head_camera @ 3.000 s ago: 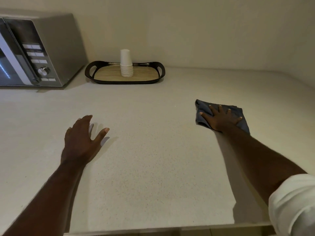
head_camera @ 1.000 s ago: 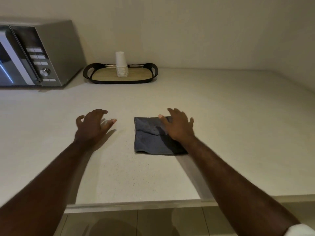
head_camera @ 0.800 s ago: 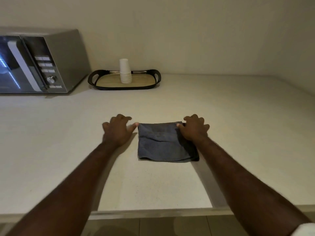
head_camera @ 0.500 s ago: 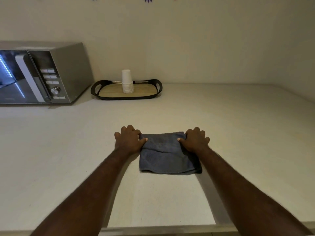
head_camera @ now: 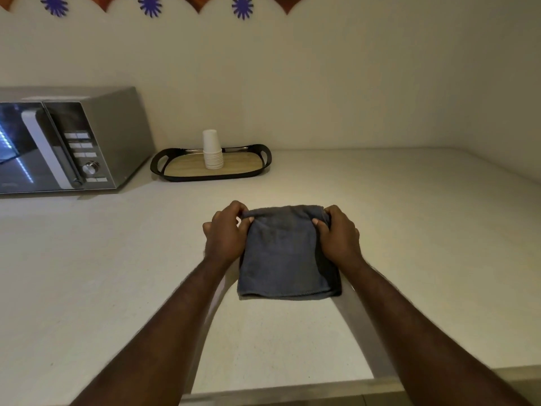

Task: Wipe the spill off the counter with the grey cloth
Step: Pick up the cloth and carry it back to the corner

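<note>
Grey cloth [head_camera: 288,253], frame centre, on counter [head_camera: 409,230]: far corners pinched by left hand [head_camera: 227,234] and right hand [head_camera: 338,235]; near edge free.

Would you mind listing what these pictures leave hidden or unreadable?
Head view only:
- Counter beneath the grey cloth: covered, so any spill there is unseen.
- Fingertips of left hand and right hand: curled behind the cloth's far edge.
- Microwave: left part cut off by the frame; button labels too small.
</note>
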